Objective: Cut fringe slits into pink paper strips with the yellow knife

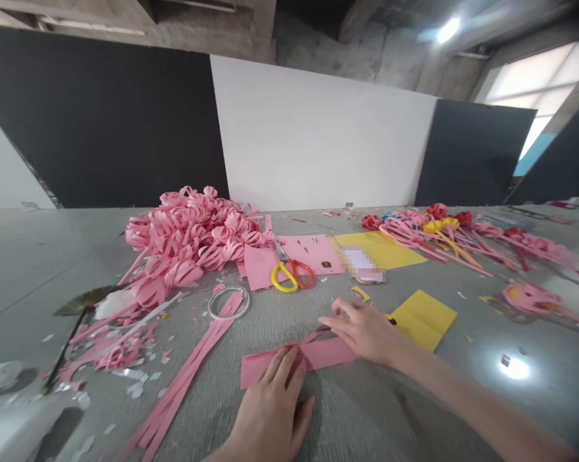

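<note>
A folded pink paper strip lies on the grey surface before me. My left hand rests on its left part, fingers stretched out and pressing it flat. Over the strip's right end is my right hand, its fingers apart and loosely bent, gripping nothing that I can see. Beyond the hands lie scissors with one yellow and one red handle, partly on pink paper sheets. A folded yellow paper lies beside my right wrist.
A heap of pink paper loops stands at the left back. Nearer are a tape roll, long pink strips and scraps. A phone lies on yellow paper, with paper flowers behind. A white panel stands behind everything.
</note>
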The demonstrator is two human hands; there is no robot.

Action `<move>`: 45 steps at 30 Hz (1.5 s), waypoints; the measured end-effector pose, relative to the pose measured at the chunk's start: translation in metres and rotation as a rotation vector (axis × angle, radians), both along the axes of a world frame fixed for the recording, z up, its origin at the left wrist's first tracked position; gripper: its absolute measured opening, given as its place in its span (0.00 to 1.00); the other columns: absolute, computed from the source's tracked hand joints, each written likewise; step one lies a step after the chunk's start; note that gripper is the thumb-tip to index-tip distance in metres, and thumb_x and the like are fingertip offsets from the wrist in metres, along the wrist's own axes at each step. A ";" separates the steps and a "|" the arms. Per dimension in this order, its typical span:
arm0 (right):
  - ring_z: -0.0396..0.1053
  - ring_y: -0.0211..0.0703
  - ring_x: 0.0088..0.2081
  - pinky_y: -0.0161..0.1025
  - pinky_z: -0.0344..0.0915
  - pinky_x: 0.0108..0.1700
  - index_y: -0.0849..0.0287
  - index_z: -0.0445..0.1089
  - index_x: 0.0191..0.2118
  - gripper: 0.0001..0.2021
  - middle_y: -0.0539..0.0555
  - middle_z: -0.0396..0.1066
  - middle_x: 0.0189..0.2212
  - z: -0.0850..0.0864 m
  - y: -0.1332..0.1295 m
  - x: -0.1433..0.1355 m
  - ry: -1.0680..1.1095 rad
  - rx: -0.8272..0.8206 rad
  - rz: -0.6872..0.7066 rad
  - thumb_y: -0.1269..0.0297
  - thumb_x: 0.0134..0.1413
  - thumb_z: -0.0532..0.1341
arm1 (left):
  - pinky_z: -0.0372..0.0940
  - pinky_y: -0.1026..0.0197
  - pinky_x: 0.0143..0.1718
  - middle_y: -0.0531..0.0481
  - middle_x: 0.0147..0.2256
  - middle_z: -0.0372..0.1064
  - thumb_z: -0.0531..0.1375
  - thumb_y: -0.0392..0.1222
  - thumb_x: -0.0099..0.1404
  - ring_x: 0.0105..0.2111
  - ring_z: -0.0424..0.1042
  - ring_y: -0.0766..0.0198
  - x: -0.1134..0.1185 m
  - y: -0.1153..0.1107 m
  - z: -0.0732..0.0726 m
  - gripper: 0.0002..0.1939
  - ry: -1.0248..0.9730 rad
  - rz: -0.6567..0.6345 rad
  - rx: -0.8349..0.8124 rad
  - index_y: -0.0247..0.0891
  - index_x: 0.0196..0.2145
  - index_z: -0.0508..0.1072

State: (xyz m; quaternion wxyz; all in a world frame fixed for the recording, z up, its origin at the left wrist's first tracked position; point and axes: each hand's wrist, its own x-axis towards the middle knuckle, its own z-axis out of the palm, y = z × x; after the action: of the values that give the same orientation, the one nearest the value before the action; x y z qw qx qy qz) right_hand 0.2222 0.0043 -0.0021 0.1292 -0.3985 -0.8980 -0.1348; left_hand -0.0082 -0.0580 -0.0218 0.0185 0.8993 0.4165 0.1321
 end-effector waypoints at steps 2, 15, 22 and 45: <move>0.62 0.36 0.29 0.36 0.58 0.33 0.51 0.64 0.46 0.13 0.54 0.61 0.36 0.007 -0.002 -0.005 0.089 -0.057 -0.035 0.66 0.57 0.48 | 0.60 0.52 0.47 0.40 0.53 0.56 0.50 0.43 0.61 0.52 0.56 0.52 -0.001 0.000 -0.001 0.21 -0.015 -0.005 -0.004 0.34 0.50 0.60; 0.68 0.44 0.31 0.38 0.62 0.32 0.51 0.55 0.53 0.30 0.51 0.72 0.30 0.007 -0.013 -0.034 0.181 -0.268 -0.229 0.70 0.41 0.61 | 0.57 0.58 0.50 0.44 0.53 0.56 0.48 0.34 0.60 0.53 0.54 0.60 0.003 0.001 0.005 0.22 -0.121 -0.161 -0.089 0.37 0.53 0.56; 0.68 0.45 0.28 0.36 0.60 0.28 0.51 0.56 0.53 0.28 0.50 0.71 0.24 0.001 -0.016 -0.044 0.071 -0.164 -0.268 0.70 0.42 0.60 | 0.56 0.56 0.51 0.44 0.54 0.55 0.48 0.34 0.60 0.54 0.52 0.59 0.003 0.001 0.003 0.22 -0.100 -0.164 -0.076 0.36 0.53 0.56; 0.69 0.46 0.26 0.34 0.56 0.22 0.57 0.68 0.22 0.10 0.51 0.68 0.21 0.015 0.021 0.065 -0.131 -0.357 -0.791 0.67 0.27 0.67 | 0.58 0.48 0.48 0.39 0.53 0.55 0.51 0.48 0.60 0.53 0.53 0.50 -0.004 0.002 -0.007 0.24 -0.082 0.085 0.049 0.34 0.52 0.58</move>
State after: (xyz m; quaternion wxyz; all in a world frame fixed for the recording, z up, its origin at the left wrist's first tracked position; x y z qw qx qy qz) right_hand 0.2871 0.0254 0.0128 -0.0602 -0.7185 -0.6917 -0.0417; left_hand -0.0118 -0.0556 -0.0291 0.0080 0.8747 0.4501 0.1796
